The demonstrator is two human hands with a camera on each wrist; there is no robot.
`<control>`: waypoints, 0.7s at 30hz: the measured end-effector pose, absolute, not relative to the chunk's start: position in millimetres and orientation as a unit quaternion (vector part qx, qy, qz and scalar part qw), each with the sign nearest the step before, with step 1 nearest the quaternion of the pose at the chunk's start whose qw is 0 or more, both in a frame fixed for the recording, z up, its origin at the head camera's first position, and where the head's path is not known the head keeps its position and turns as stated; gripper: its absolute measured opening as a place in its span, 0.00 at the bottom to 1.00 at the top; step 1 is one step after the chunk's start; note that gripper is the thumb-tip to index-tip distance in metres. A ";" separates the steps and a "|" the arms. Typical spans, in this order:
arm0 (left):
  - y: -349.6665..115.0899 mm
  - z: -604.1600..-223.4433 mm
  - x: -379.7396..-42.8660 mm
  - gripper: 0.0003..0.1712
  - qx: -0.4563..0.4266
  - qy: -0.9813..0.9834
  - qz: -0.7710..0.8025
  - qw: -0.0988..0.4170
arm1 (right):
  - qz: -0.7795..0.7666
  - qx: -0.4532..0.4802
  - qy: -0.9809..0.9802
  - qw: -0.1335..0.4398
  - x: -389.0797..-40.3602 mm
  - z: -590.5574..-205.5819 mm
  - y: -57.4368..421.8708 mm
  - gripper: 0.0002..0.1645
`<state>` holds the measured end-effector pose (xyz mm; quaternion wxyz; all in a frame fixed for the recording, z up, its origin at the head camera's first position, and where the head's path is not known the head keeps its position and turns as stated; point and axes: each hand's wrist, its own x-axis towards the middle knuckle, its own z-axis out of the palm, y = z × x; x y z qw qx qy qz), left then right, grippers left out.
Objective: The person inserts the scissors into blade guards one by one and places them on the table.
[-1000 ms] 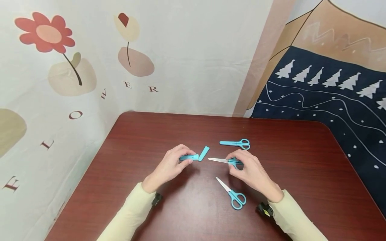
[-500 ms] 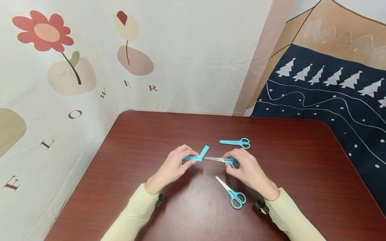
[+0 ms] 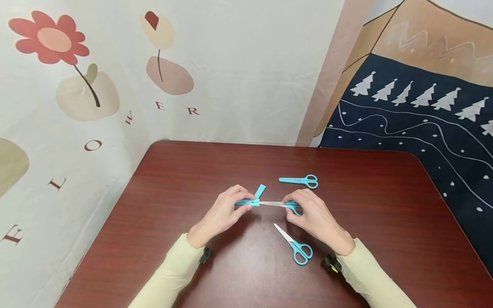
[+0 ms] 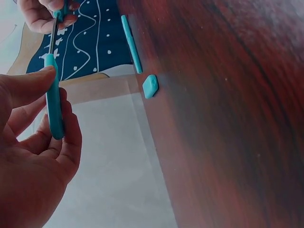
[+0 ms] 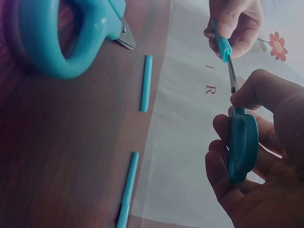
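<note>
My left hand [image 3: 224, 209] pinches a turquoise scissor sheath [image 4: 54, 102] between thumb and fingers, its mouth facing right. In my right hand [image 3: 313, 213] is a pair of scissors [image 5: 242, 142] with turquoise handles, gripped at the pivot and handles. The blade tip is at the mouth of the sheath, slightly inside it, while most of the metal blade shows between the hands. Both hands are raised over the table. A second sheath [image 3: 260, 191] lies on the table just behind the held one. Bare scissors [image 3: 294, 244] lie in front, blades pointing away to the left.
Sheathed turquoise scissors [image 3: 298, 181] lie farther back on the brown table [image 3: 185, 171]. A light curtain [image 3: 239, 77] printed with flowers and letters hangs behind, with a dark blue tree-patterned cloth [image 3: 404, 115] at the right.
The right hand has moved left with the scissors, and the left hand slightly right with the sheath. The gap has closed and the blade tip now meets the sheath's mouth.
</note>
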<state>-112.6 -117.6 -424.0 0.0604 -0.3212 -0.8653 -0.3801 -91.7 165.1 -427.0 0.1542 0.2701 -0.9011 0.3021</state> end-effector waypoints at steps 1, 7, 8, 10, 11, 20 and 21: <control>-117.1 -424.2 -112.5 0.11 -0.322 -0.865 -0.381 0.060 | 0.302 0.271 -0.901 0.154 -91.6 -426.8 164.8 0.12; -114.1 -425.8 -112.5 0.12 -0.323 -0.866 -0.377 0.059 | 0.300 0.276 -0.900 0.155 -91.3 -428.4 162.9 0.12; -113.5 -425.8 -112.6 0.12 -0.324 -0.866 -0.376 0.059 | 0.300 0.277 -0.900 0.155 -91.4 -428.8 162.6 0.12; -112.7 -425.8 -112.8 0.12 -0.324 -0.867 -0.374 0.060 | 0.300 0.278 -0.899 0.154 -91.3 -428.4 161.9 0.13; -112.3 -425.7 -112.9 0.12 -0.325 -0.867 -0.374 0.061 | 0.300 0.279 -0.899 0.153 -91.4 -428.2 161.6 0.13; -110.5 -426.0 -111.2 0.12 -0.326 -0.867 -0.371 0.064 | 0.302 0.278 -0.899 0.151 -89.8 -427.1 158.6 0.13; -110.5 -426.2 -110.8 0.12 -0.325 -0.868 -0.370 0.065 | 0.302 0.277 -0.900 0.151 -89.3 -426.8 158.3 0.13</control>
